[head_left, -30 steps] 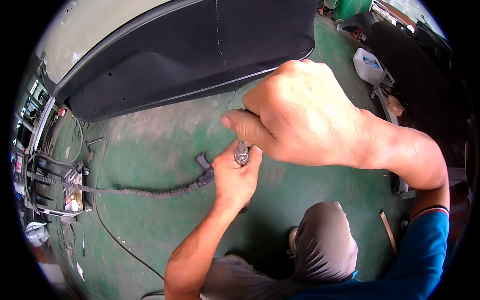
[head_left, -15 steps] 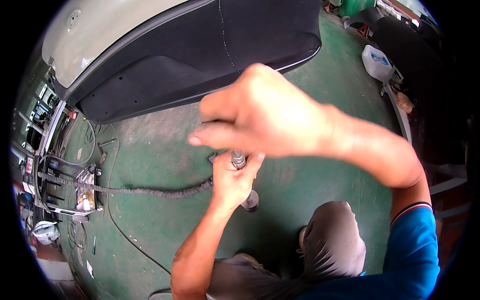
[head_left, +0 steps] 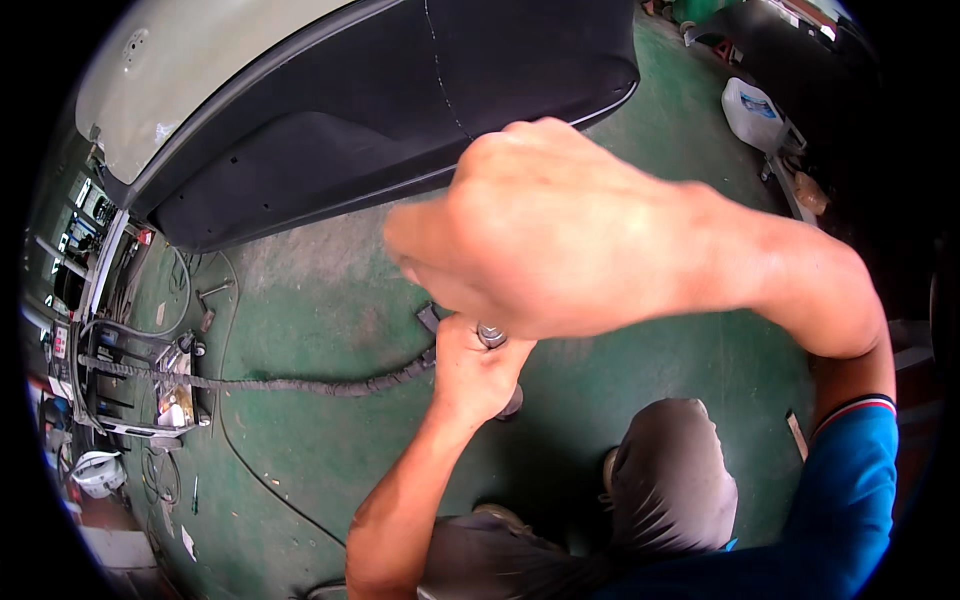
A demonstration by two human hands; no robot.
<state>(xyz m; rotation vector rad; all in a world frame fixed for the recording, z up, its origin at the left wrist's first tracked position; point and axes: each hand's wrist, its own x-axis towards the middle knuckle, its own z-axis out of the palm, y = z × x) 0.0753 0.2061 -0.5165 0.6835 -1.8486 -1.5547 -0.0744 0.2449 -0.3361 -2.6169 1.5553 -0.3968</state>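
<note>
My left hand [head_left: 472, 368] is closed around a hand tool with a metal tip [head_left: 490, 334] poking up beside the thumb. A dark block [head_left: 429, 316] shows on the tool's far side, and a round dark end [head_left: 512, 404] sticks out below the hand. From the left, a thick wrapped cable [head_left: 300, 383] runs up to it. Just above the tip hovers my right hand [head_left: 545, 235], its fingers curled in and slightly blurred. Its back covers the fingertips and whatever they may hold, and I cannot tell whether it touches the tip.
Ahead stands a large car body part [head_left: 330, 140], pale above and black below, with a dashed line of marks. To the left are a wheeled cart [head_left: 165, 400], a hammer-like tool [head_left: 208, 305] and thin hoses on the green floor. A white jug [head_left: 750, 112] sits far right.
My right hand has turned over further and dropped closer to the left, covering more of the metal tip; its thumb has gone out of sight. The left hand keeps its grip.
</note>
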